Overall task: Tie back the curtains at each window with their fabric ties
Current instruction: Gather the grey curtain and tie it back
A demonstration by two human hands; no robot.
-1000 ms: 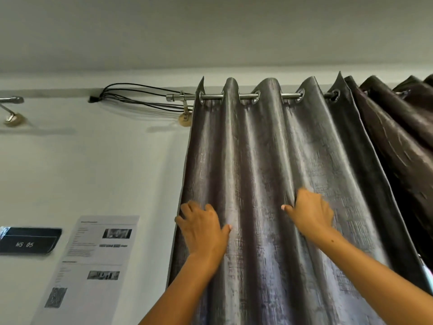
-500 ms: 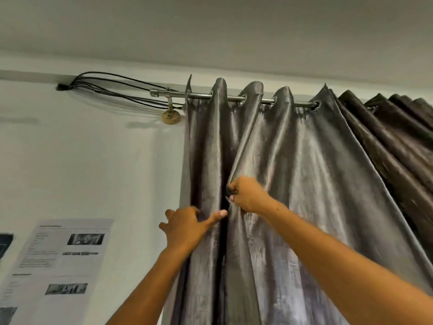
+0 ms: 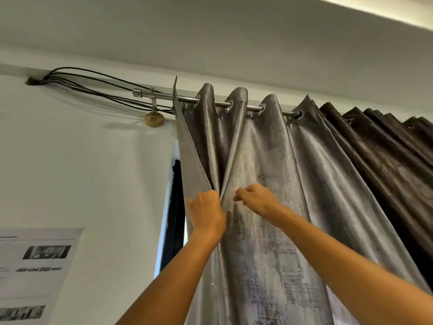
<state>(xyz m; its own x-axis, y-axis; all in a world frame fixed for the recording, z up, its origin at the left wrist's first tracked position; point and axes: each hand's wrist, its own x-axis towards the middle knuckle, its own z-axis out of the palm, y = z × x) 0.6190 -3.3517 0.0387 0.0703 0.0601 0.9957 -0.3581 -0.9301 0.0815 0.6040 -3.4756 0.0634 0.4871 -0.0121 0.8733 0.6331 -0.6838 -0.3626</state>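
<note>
I am gathering the grey curtain (image 3: 269,184) fold by fold, left hand (image 3: 206,213) gripping the edge pleats, right hand (image 3: 256,199) pinching the next fold just beside them, aiming to keep pleats stacked evenly between my fingers before tying.

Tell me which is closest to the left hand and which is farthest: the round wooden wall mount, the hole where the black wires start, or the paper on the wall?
From the left hand:
1. Round wooden wall mount, up and left, under the rod.
2. Paper, lower left on the wall.
3. Wire hole, far up in the left corner.
</note>
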